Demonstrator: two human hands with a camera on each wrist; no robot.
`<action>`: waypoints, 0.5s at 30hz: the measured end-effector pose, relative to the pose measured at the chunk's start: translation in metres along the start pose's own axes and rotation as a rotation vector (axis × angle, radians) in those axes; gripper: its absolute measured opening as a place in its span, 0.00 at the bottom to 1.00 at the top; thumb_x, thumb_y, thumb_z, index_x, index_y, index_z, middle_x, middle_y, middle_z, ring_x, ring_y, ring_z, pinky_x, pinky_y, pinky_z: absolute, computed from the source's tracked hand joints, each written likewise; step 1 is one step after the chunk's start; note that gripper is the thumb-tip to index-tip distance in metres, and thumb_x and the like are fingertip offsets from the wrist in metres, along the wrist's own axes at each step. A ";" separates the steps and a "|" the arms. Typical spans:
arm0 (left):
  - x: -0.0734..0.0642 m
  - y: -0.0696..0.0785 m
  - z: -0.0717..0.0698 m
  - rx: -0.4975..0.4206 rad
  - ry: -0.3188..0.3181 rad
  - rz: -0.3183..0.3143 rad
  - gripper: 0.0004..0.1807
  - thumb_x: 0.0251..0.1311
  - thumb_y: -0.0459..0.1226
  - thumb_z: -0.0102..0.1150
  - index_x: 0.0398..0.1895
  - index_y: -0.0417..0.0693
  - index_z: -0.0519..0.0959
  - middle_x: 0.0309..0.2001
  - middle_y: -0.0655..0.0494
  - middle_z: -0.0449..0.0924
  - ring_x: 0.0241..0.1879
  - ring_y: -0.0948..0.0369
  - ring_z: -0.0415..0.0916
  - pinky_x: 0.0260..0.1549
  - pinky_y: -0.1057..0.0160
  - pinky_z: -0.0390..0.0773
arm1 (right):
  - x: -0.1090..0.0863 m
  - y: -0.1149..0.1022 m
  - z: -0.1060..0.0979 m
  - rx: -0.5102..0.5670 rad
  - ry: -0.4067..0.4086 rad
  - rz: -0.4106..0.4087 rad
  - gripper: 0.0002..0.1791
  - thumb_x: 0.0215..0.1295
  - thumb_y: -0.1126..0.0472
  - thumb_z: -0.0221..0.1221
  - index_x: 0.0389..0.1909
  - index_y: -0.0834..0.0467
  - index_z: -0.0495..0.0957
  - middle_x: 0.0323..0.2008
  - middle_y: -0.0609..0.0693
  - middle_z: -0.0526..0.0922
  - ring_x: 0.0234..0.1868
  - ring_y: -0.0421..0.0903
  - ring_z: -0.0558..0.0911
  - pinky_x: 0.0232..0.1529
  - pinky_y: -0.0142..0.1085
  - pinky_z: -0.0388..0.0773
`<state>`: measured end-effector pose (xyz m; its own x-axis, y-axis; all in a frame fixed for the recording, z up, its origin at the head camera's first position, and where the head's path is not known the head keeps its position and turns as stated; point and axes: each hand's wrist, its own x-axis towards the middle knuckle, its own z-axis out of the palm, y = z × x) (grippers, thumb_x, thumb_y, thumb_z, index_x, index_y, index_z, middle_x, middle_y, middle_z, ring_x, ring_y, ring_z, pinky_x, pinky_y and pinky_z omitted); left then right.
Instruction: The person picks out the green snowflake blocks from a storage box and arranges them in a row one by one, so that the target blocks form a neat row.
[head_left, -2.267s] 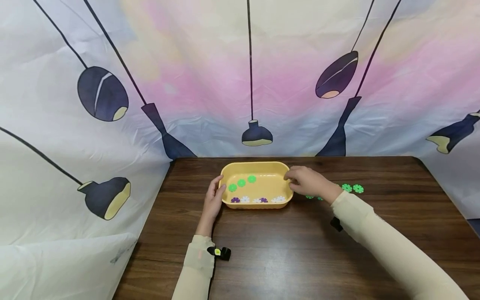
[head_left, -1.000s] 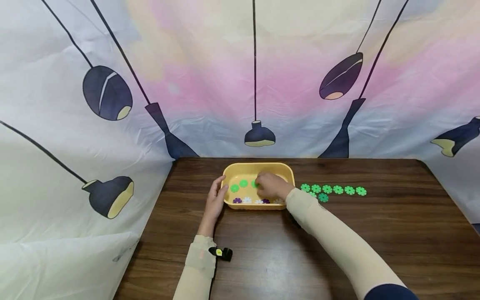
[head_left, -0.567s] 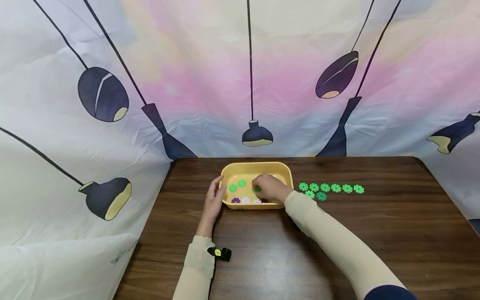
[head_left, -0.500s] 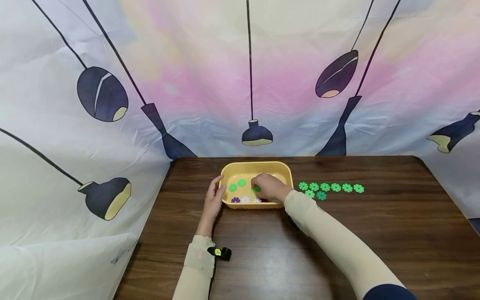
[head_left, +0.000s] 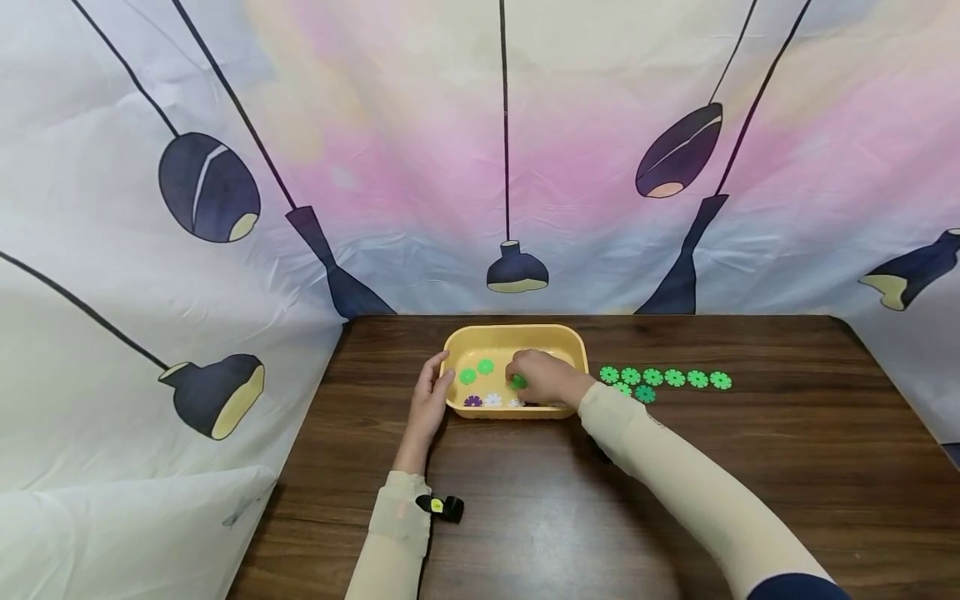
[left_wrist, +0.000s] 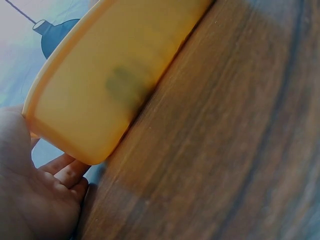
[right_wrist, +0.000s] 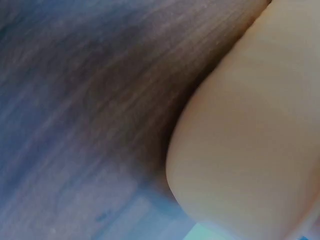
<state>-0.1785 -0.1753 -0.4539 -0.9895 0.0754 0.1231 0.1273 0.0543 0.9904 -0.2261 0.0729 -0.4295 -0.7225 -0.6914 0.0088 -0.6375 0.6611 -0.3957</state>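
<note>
A yellow plastic basin (head_left: 480, 412) stands at the back of the table. My left hand (head_left: 429, 403) grips its left end, with the thumb at the rim; in the left wrist view the fingers (left_wrist: 70, 172) reach round the corner of the basin wall. Inside the basin my right hand (head_left: 546, 377) pinches a green snowflake disc (head_left: 518, 382). Two more green snowflake discs (head_left: 485, 367) lie left of that hand. Purple (head_left: 472, 401) and white (head_left: 492, 400) discs line the near wall, partly hidden by the right hand. The right wrist view shows only the basin's outer wall (right_wrist: 250, 130).
Right of the basin, several light green discs (head_left: 675, 378) lie in a row on the brown table (head_left: 525, 517). In front of the row are another light green disc and a darker green disc (head_left: 645, 394). A printed cloth (head_left: 420, 167) hangs behind.
My right hand came back from the basin's right rim to its middle and took up a green disc there, lifting it slightly rightward. My left hand stays on the basin.
</note>
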 end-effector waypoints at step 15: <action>0.000 -0.001 0.001 -0.003 0.009 -0.004 0.25 0.82 0.34 0.49 0.77 0.35 0.65 0.82 0.36 0.53 0.83 0.44 0.45 0.77 0.43 0.54 | -0.029 0.007 -0.033 -0.051 0.001 -0.023 0.11 0.64 0.68 0.70 0.47 0.64 0.87 0.43 0.54 0.83 0.42 0.49 0.83 0.45 0.41 0.83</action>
<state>-0.1787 -0.1741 -0.4545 -0.9907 0.0658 0.1195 0.1230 0.0521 0.9910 -0.2183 0.1074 -0.4021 -0.7074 -0.7066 0.0185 -0.6670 0.6587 -0.3480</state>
